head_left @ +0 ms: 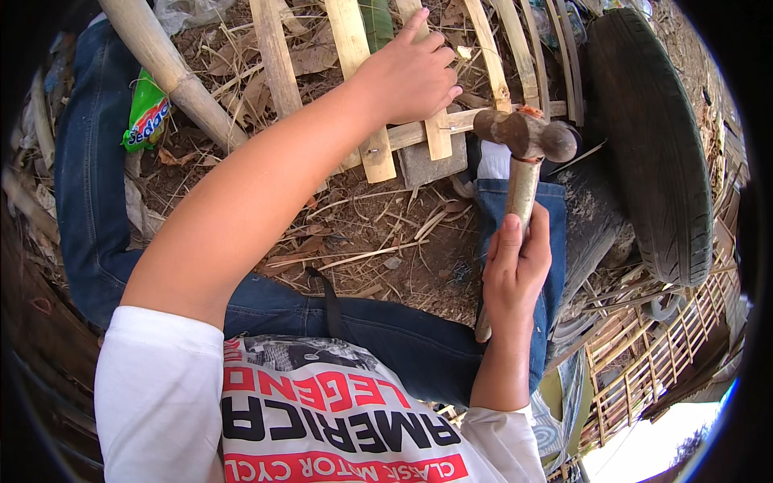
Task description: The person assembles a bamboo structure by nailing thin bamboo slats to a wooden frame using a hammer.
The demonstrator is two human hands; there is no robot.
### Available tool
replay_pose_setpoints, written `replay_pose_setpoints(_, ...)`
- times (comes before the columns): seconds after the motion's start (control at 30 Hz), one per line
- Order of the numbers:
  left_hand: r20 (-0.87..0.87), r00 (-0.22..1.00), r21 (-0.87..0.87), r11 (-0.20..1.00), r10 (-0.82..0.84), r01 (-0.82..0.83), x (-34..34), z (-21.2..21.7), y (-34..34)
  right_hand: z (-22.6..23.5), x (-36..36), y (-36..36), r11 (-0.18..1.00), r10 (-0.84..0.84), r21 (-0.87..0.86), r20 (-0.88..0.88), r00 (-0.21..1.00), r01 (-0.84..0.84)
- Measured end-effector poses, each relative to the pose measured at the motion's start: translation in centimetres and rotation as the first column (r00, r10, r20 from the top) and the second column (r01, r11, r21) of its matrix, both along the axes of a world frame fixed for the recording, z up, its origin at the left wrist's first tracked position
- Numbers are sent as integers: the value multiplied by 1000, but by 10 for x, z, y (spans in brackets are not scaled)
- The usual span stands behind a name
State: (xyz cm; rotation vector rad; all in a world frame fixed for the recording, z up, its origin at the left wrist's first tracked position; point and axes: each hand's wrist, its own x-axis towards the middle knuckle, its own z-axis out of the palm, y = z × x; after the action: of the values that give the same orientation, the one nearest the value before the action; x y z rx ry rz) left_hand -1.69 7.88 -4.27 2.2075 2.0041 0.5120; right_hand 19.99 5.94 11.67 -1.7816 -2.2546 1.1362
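Note:
My left hand (pixel 409 74) reaches to the top of the view, its fingers closed over a bamboo slat (pixel 438 138) with the index finger stretched along it. This slat lies across a bamboo crosspiece (pixel 463 121), and its lower end rests by a grey block (pixel 433 161). Beside it, another slat (pixel 375 153) has a small nail in it near its lower end. In my right hand (pixel 519 270) is a hammer (pixel 522 189), gripped round the handle. The hammer's rusty head is up, to the right of the held slat and apart from it.
A black tyre (pixel 652 145) stands at the right. A thick bamboo pole (pixel 181 80) and a green packet (pixel 146 113) lie at the upper left. More slats (pixel 489 56) fan out at the top. Dry straw and leaves cover the soil between my jeans-clad legs. A bamboo lattice (pixel 644 362) is at the lower right.

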Motion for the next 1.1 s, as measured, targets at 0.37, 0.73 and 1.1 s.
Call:
replay_pose_setpoints(0.37,33,999,74,997,-35,33,-5,12,-1,-10,-3,-8,986,94,146,-51,994,-86)
replay_pose_setpoints(0.73,68,998,200,979,14,-27,-4,-2,-1,-15,-11,-3,977,198,64,82,977,-203)
replay_pose_setpoints(1.1,9,999,57,998,-42,42,-7,9,0,-6,2,-2,995,1,100,-139,990,14)
